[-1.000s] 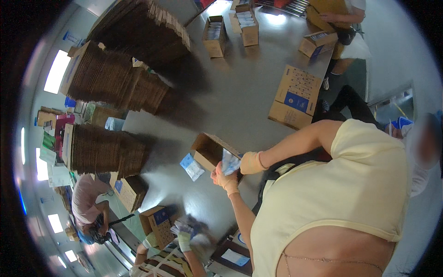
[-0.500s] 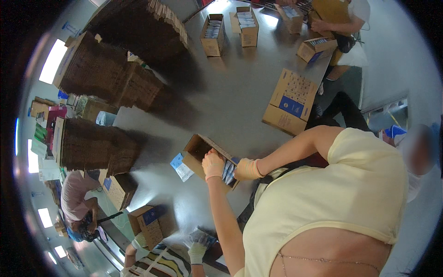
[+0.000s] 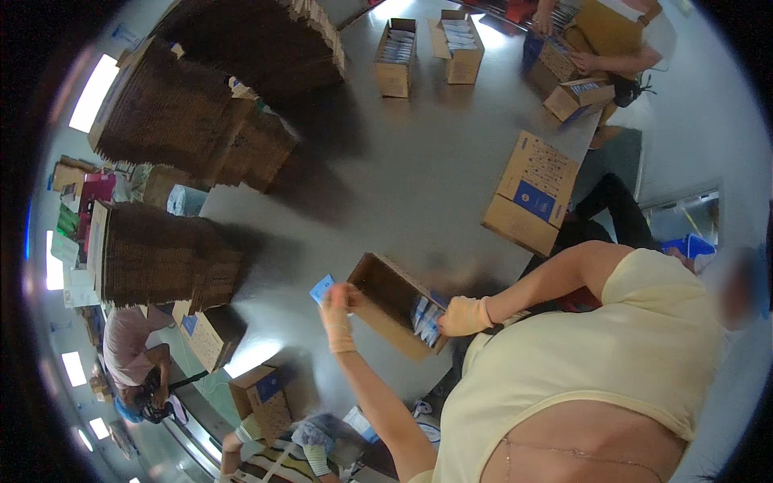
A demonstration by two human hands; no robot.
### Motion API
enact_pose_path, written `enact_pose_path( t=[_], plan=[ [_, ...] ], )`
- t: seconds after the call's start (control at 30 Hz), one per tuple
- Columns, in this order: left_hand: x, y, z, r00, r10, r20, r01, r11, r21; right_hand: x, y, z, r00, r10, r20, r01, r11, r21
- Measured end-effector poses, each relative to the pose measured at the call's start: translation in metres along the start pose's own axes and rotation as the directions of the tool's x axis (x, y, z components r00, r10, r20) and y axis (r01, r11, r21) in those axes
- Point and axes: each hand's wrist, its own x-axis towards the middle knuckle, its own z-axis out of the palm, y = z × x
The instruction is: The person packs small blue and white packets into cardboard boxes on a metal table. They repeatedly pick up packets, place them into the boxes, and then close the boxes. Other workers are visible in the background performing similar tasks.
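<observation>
An open brown carton (image 3: 390, 320) stands on the grey table in front of me, tilted diagonally in the view. A row of blue-and-white packets (image 3: 425, 318) fills its near right end, while its far left part shows bare cardboard inside. My right hand (image 3: 465, 315), in a pale glove, is closed on the carton's right end beside those packets. Left of the carton, my gloved left hand (image 3: 336, 314) is closed over a flat blue-and-white packet (image 3: 322, 288). The fingers there are somewhat blurred and cover the packet's lower part.
Tall stacks of flattened cardboard (image 3: 173, 253) line the left. A closed carton (image 3: 531, 193) lies to the right, and two packet-filled cartons (image 3: 394, 60) stand at the back. Co-workers handle cartons at the back right (image 3: 555, 60) and lower left (image 3: 262, 398).
My left hand has come out of the carton and moved left onto the loose packet, which has shifted slightly. My right hand stays at the carton's right end. The whole view has shifted a little.
</observation>
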Motion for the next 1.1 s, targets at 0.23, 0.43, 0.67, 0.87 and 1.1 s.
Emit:
enact_pose_path(
  t=[0.23,0.43,0.67,0.87,1.1],
  plan=[
    [0.052,-0.057,-0.020,0.639,-0.100,-0.763,0.702,0.483,0.524,0.004,0.006,0.000,0.999,-0.038,0.015,0.038,0.999,0.029],
    [0.033,-0.174,-0.045,0.825,-0.319,-0.467,0.284,0.948,-0.146,0.008,0.005,0.016,0.973,-0.086,-0.215,0.066,0.993,-0.099],
    [-0.131,-0.275,0.020,0.764,-0.101,-0.637,0.238,0.962,0.134,0.020,-0.001,-0.005,0.995,-0.077,0.064,0.085,0.989,-0.119],
    [-0.271,-0.267,0.113,0.804,-0.246,-0.542,0.234,0.968,-0.092,0.018,0.001,-0.009,0.989,-0.125,0.079,0.137,0.974,-0.181],
    [-0.315,-0.226,0.147,0.816,-0.260,-0.517,0.294,0.956,-0.017,0.017,0.003,-0.013,0.991,-0.087,0.103,0.109,0.968,-0.225]
  ],
)
